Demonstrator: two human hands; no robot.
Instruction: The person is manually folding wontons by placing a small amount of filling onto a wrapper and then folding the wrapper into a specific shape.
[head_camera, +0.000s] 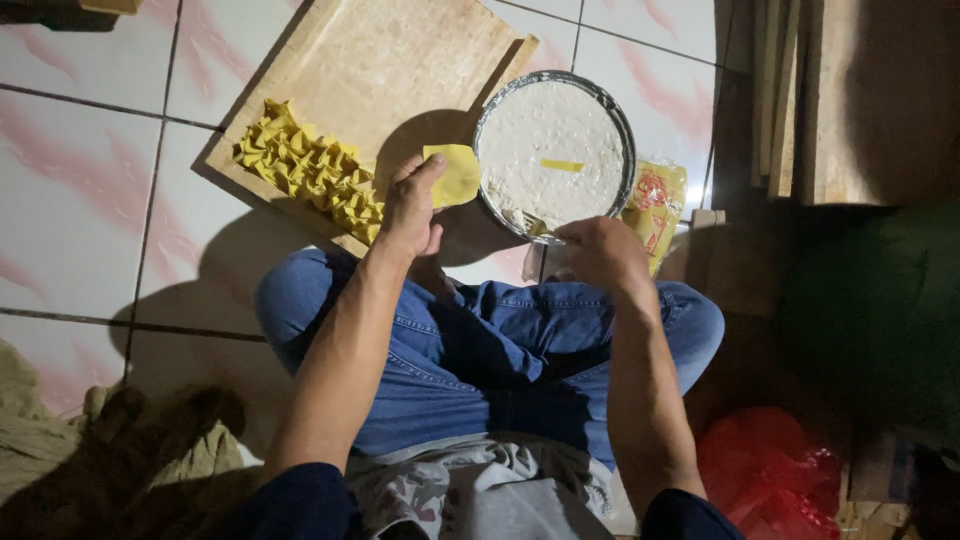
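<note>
Pink-veined white tiled floor (80, 190), dimly lit. Left hand (412, 210) pinches a flat yellow square dough wrapper (455, 175); right hand (600, 250) clasps a utensil (535, 225) in the round metal bowl of white filling (553, 150).

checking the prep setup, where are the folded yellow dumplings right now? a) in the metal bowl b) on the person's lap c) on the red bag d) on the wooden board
d: the folded yellow dumplings lie in rows along the edge of the wooden board, beside the left hand.
</note>
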